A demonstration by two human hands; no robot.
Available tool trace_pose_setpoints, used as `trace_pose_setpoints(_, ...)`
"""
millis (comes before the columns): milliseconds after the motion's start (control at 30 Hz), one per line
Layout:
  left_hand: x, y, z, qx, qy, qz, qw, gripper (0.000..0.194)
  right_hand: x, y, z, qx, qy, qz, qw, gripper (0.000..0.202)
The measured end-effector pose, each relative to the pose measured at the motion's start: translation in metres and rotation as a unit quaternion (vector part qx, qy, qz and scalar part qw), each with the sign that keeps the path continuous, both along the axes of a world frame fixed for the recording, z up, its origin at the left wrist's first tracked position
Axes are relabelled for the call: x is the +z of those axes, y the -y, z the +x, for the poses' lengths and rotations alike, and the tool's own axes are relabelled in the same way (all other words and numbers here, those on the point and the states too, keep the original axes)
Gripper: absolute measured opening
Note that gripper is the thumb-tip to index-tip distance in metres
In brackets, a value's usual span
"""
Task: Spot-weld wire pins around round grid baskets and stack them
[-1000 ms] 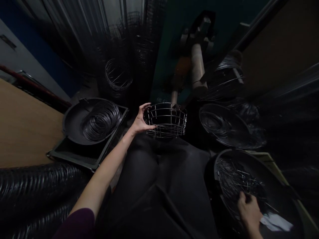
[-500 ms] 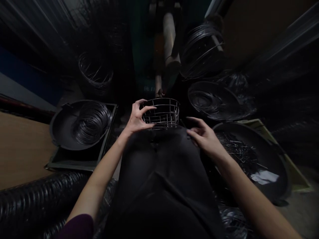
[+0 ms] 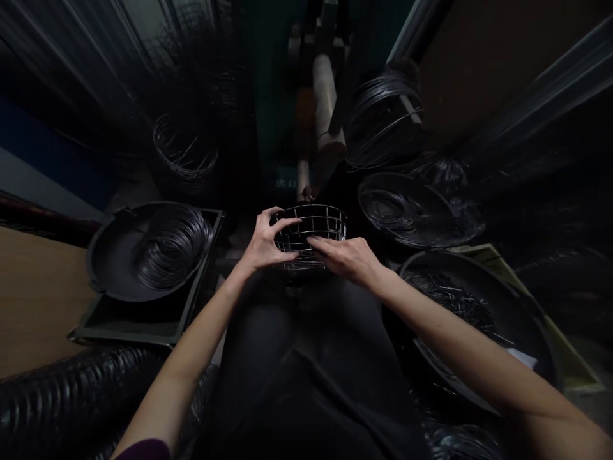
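Note:
A small round wire basket (image 3: 335, 225) sits above my lap, its open rim tilted away from me. My left hand (image 3: 264, 246) grips its left side, the thumb low at the near edge and the fingers spread over the upper wires. Across the right near part of the basket lies my right hand (image 3: 347, 259). Its fingers are pressed together, their tips against or just inside the wires. Whatever they pinch, if anything, is hidden. Directly beyond the basket is the slim pale tip of a machine arm (image 3: 303, 179); I cannot tell whether they touch.
On my left, a dark pan (image 3: 112, 262) with a wire coil (image 3: 175, 246) rests on a crate (image 3: 129, 329). To the right stand a pan of short wire pieces (image 3: 450, 300) and another pan with coiled wire (image 3: 390, 207). A wire bundle (image 3: 383, 118) hangs behind.
My right hand has moved left from beside the basket onto its near right side. My left hand keeps its hold on the basket. The whole view has shifted slightly downward.

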State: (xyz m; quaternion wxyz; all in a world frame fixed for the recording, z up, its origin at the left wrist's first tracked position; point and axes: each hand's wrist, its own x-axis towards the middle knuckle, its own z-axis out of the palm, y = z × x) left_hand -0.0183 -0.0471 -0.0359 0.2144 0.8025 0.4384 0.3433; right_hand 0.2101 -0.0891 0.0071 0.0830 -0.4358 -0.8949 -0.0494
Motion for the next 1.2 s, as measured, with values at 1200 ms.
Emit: trace_pose_setpoints(1200, 0.005, -0.092, 0.003, -0.014, 0.053, -0.008, 0.998, 0.068, -0.008, -0.066, 0.016, -0.122, -0.204, 0.041, 0.97, 0.017)
